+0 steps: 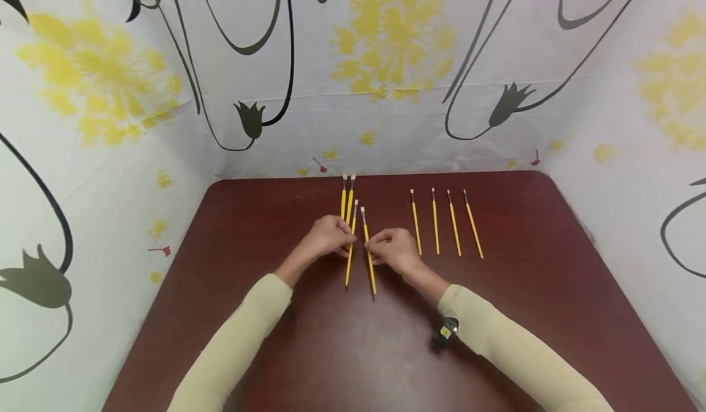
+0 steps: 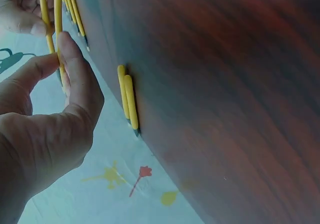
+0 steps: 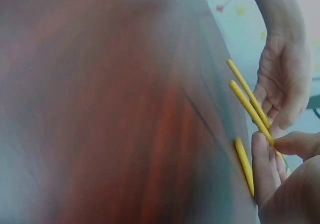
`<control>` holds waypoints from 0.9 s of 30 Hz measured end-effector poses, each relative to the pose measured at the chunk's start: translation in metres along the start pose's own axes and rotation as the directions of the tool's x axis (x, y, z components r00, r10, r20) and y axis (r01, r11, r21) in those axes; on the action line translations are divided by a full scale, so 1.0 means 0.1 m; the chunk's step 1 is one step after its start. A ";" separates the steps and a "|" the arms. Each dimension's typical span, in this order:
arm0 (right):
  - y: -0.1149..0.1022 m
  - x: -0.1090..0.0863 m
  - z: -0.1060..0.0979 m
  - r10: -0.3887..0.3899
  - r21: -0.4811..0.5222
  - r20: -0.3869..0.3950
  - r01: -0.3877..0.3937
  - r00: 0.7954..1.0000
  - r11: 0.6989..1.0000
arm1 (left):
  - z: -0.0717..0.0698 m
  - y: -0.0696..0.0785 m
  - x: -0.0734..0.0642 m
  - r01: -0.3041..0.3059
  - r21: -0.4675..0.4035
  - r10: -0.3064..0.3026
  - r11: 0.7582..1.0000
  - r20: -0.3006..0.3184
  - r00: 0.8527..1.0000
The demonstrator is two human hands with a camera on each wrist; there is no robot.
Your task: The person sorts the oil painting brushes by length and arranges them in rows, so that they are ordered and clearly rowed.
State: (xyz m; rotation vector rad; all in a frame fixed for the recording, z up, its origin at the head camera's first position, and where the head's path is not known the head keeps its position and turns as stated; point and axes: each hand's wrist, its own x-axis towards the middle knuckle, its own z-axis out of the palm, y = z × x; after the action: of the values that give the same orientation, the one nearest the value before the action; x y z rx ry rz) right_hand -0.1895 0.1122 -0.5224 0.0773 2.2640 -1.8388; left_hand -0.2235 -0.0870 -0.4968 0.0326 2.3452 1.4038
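Observation:
In the head view, my left hand point(image 1: 329, 236) pinches a yellow-handled paintbrush point(image 1: 349, 268) between thumb and fingers. My right hand point(image 1: 396, 249) pinches a second paintbrush point(image 1: 371, 274) just to its right. Both brushes point bristles away from me, with a narrow gap between them. Behind the left hand, two more paintbrushes point(image 1: 350, 200) lie side by side near the table's far edge, their lower handles hidden by that hand. The left wrist view shows the left thumb and fingertip on the held brush's handle point(image 2: 58, 13). In the right wrist view, the two held handles point(image 3: 247, 103) slant close together.
To the right of my right hand, several slimmer paintbrushes point(image 1: 455, 225) lie spaced out in a row on the dark red-brown table point(image 1: 386, 357). White cloth with yellow flowers point(image 1: 397, 38) and dark tulip shapes hangs around the table's back and sides.

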 end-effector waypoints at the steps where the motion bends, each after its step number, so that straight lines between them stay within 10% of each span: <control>1: 0.00 -0.03 0.04 0.011 0.011 0.007 -0.011 1.000 1.000 | -0.01 -0.03 -0.04 0.000 -0.005 0.000 1.000 0.007 1.000; 16: 0.05 -0.29 0.36 0.110 -0.013 0.054 -0.110 0.992 0.994 | -0.13 -0.46 -0.46 0.098 -0.027 -0.097 0.995 0.057 0.994; 27: 0.11 -0.37 0.49 0.165 -0.003 0.070 -0.165 0.984 0.986 | -0.14 -0.49 -0.54 0.113 0.027 -0.115 0.993 0.091 0.989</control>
State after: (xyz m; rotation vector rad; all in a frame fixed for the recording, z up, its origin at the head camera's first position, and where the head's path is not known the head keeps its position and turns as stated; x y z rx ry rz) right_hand -0.1448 0.0708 -0.5343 0.1919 2.1387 -1.7329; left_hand -0.1702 -0.1351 -0.5152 -0.0292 2.2494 1.2944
